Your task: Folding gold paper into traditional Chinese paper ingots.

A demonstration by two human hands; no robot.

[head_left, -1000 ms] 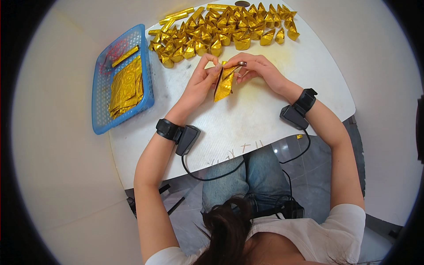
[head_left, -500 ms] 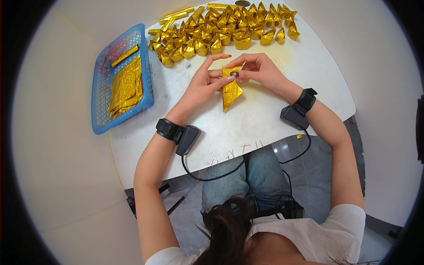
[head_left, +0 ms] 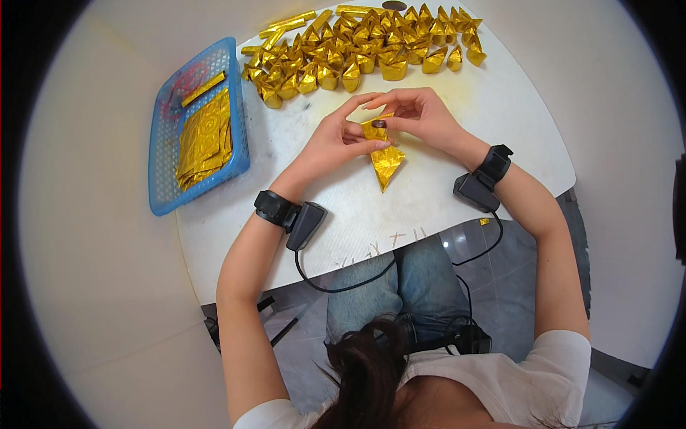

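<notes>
Between my two hands is a strip of shiny gold foil paper (head_left: 386, 161), folded narrow, its near end tapering to a point aimed toward me. My left hand (head_left: 344, 136) grips it from the left, with the thumb lying across its middle and the other fingers partly behind it. From the right, my right hand (head_left: 419, 116) pinches the far end, thumb on top of the foil. The fingertips of both hands nearly meet above that end. My palms hide part of the far end's folds.
A heap of folded gold paper ingots (head_left: 357, 50) covers the far part of the white table (head_left: 429, 189), with several flat gold strips (head_left: 287, 26) behind. At left, a blue plastic basket (head_left: 241, 143) holds stacked gold foil sheets (head_left: 204, 143). Walls stand close on both sides.
The foil's pointed end has swung right and a little toward me. My left thumb has slid lower along the foil, and my left index finger has moved closer to my right fingers.
</notes>
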